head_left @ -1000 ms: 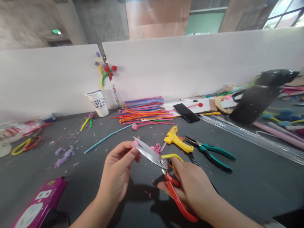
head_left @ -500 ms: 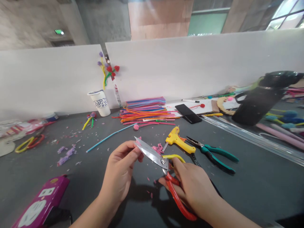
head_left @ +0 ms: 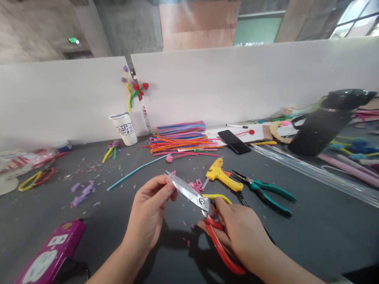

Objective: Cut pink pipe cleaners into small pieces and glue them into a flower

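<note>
Low in the frame's centre, your right hand [head_left: 239, 232] grips the red-and-yellow scissors [head_left: 204, 209], blades nearly shut. Your left hand [head_left: 149, 215] pinches a tiny pink pipe-cleaner piece [head_left: 172, 174] at the blade tip; it looks light, soft and bendable, best held near the cut.
</note>
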Tool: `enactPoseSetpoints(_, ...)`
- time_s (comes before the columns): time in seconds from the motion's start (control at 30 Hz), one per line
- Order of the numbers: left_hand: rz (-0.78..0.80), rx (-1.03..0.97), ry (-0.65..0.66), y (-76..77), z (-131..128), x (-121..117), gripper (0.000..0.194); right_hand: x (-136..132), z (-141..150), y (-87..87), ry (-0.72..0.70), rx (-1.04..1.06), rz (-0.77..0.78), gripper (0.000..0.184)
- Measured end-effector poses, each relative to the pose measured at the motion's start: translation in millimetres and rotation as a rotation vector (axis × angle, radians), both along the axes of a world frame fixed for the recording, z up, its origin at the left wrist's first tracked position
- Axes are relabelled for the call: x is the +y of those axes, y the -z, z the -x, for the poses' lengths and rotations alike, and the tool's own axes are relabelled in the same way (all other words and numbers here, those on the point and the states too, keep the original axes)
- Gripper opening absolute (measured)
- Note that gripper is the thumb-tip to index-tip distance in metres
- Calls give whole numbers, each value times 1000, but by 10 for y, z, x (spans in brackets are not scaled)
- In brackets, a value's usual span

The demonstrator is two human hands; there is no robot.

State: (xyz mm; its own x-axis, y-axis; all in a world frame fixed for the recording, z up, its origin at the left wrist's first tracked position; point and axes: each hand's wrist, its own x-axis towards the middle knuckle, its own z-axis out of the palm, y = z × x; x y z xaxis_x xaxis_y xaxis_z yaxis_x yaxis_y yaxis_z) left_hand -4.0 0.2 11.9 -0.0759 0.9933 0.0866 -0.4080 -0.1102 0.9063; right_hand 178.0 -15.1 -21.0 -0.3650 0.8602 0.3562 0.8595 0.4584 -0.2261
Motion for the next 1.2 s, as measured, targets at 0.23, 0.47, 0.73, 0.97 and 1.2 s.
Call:
enactPoseSetpoints(0.23,13,-2,-18,-16,4,6,3,10,-13,-28,22,-55,-74,35)
enactPoseSetpoints(0.47,82,82,229,-32,-47,-5,8,27,35,-103,27,483,313,28)
enactPoseSetpoints(0.73,312,188,586,70,-162,-67,8,80,106,-218,-22,1004,765,18)
enactPoseSetpoints(0.97,228,360,498,49,-178,-44,8,45,86,-228,-31,891,737,9)
enactPoseSetpoints(1.2,162,584,496,43,-173,-66,7,33,100,-244,-62,829,670,8)
